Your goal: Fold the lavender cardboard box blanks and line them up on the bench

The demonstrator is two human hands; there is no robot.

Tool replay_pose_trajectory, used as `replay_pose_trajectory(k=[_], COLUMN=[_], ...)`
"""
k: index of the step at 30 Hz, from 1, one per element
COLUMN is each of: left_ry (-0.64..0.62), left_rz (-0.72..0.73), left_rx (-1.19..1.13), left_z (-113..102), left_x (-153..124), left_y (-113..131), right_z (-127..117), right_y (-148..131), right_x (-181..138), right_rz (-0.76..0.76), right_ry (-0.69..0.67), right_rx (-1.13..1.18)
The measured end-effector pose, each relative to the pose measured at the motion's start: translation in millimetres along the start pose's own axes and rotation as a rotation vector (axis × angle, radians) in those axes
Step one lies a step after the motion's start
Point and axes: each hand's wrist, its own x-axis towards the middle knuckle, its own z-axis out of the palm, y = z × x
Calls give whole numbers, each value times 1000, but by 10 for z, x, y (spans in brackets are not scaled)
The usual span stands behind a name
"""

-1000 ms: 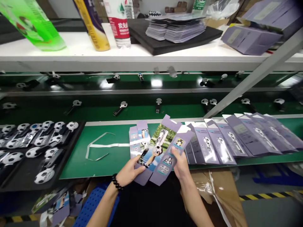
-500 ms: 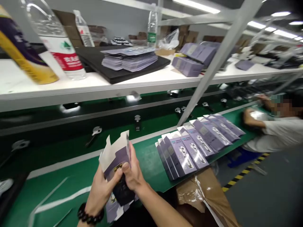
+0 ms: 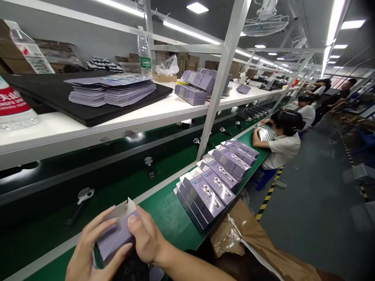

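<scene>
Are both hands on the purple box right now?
Yes, the left hand and right hand both grip the purple box at the bench edge.

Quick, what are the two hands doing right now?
Left hand: closed around the purple box.
Right hand: gripping the same purple box, thumb on top.

Lower half of the purple carton hidden behind the left hand and right hand. Left wrist cut off by the bottom edge. Far left of both hands, water bottle cropped at the frame edge, label unreadable. Far right, distant workers too small to make out.
</scene>
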Motion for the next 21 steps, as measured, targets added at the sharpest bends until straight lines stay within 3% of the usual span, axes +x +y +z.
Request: replay_pose_trajectory(k=[3,8,11,14,16,18,21], left_ry=[18,-8,-8,-36,-46,-42,-37], left_rz=[171,330,402,277,90,-59,-171], left_rx=[-52,-70,-17,-116,-223,-334,-430], left_z=[-3,-9,-10,-40,-63,-63,-14], left_x=[74,206,261,254,225,203,219], left_y=[-24,28,72,21,-69,-151,-126], right_z=[15,39,-4,-110,-181,-223,-230], right_y=[-57,-43,87,234,298,347,439], right_x=[17,39,27,34,62,101,159], right_rz=[15,66,-75,-433,-559,-545,-477], right_ry=[41,122,188,6,-95,-107,-51], right_rx=[105,273,284,65,-132,-228,-275])
